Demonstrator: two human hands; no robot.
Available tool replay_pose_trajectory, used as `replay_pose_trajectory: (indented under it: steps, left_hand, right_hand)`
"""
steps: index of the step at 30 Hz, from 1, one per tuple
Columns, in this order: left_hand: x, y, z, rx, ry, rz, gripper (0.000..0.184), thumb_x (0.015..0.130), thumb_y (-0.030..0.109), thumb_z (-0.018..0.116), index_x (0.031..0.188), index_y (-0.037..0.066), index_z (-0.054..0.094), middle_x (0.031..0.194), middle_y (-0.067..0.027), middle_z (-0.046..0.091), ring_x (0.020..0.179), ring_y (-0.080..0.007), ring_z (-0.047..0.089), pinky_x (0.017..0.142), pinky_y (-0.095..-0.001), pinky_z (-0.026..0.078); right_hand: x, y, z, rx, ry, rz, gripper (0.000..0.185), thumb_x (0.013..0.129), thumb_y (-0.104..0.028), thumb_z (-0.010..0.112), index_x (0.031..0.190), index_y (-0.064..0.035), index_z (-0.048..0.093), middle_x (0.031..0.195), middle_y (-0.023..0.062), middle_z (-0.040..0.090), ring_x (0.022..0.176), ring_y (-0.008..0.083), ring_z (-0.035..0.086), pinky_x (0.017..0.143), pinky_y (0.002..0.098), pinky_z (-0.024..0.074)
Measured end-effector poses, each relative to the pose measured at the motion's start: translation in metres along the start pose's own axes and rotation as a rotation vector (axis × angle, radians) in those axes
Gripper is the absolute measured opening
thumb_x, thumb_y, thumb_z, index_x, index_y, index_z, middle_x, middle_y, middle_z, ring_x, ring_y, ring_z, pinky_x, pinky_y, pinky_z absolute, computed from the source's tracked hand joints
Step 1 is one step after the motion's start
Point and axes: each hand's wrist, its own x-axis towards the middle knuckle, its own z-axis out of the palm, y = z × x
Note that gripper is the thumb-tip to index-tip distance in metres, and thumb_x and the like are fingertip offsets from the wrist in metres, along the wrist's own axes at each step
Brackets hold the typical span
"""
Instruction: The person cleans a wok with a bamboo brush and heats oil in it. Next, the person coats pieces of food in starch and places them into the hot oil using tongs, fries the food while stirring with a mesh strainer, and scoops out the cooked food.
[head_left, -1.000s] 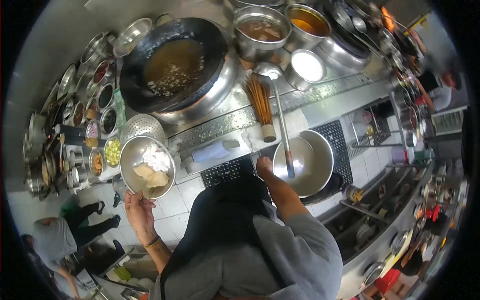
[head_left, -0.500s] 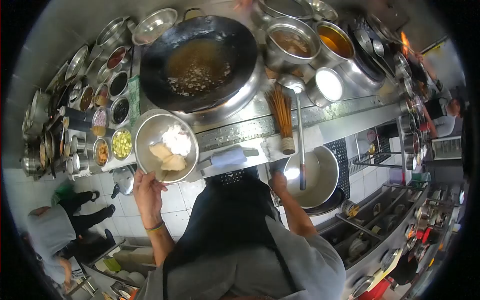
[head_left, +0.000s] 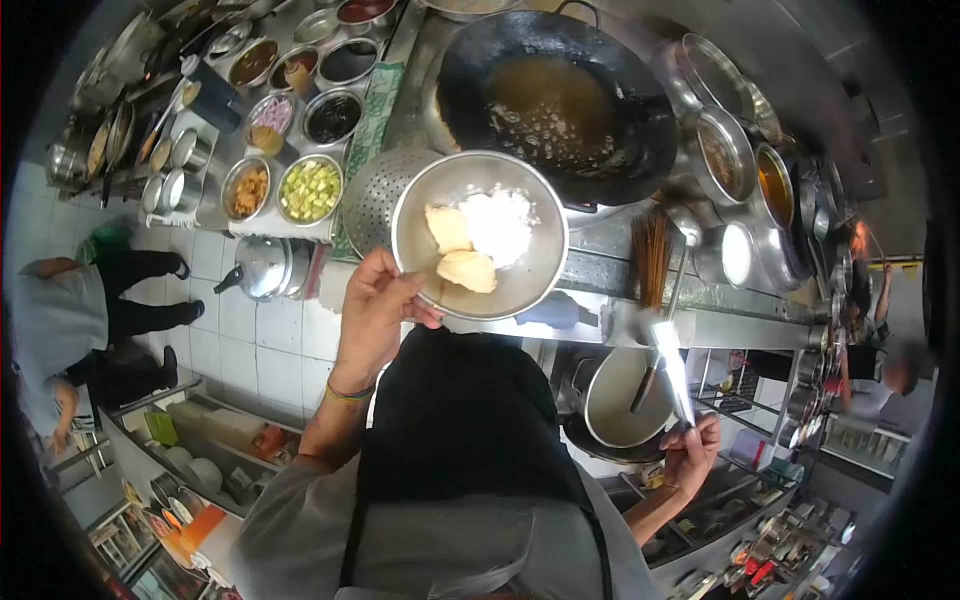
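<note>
My left hand grips the near-left rim of a steel bowl, thumb over the edge. Inside the bowl lie two pale yellow pieces beside a mound of white powder. The bowl is held in front of a black wok containing bubbling brown oil. My right hand, out to the right, is closed around the lower end of a long, shiny metal utensil. Glare hides the utensil's exact kind.
A perforated strainer sits partly behind the bowl. Chopped green vegetables and other ingredients fill tins at left. A bamboo brush and ladle lie at the counter's right, above a large pot. A person is at far left.
My left hand has brought the bowl nearer and to the right relative to the counter. My right hand has come up from beside the pot with the shiny utensil. The view has turned left.
</note>
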Motion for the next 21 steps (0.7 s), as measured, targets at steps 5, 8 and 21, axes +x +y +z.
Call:
replay_pose_trajectory:
  steps: [5,8,21]
  left_hand:
    - [0.004,-0.006,-0.001,-0.037,-0.023,0.003,0.01,0.093,0.002,0.056,0.09,0.005,0.048,0.085,-0.0121,0.065,0.062,-0.0217,0.07,0.052,-0.0319,0.061]
    - [0.01,-0.005,-0.001,-0.023,-0.039,0.026,0.012,0.094,0.002,0.056,0.088,0.005,0.047,0.086,-0.012,0.064,0.063,-0.0214,0.07,0.054,-0.0314,0.062]
    - [0.016,-0.006,0.013,-0.049,0.028,0.165,0.014,0.093,0.003,0.058,0.087,0.004,0.046,0.081,-0.0109,0.061,0.066,-0.0192,0.069,0.058,-0.0303,0.062]
  right_hand:
    - [0.022,-0.02,0.087,-0.142,-0.152,0.062,0.042,0.087,-0.014,0.07,0.12,0.0002,0.049,0.09,0.0124,0.061,0.061,0.0142,0.058,0.049,0.0266,0.0459]
    - [0.05,-0.016,0.108,-0.496,-0.227,-0.053,0.046,0.089,-0.014,0.068,0.128,0.0001,0.049,0.088,0.0104,0.061,0.067,0.0161,0.06,0.054,0.0313,0.0474]
    - [0.066,-0.042,0.274,-1.607,-0.737,-0.925,0.041,0.072,-0.006,0.074,0.112,-0.0048,0.065,0.088,0.011,0.064,0.073,0.0274,0.064,0.057,0.0394,0.0507]
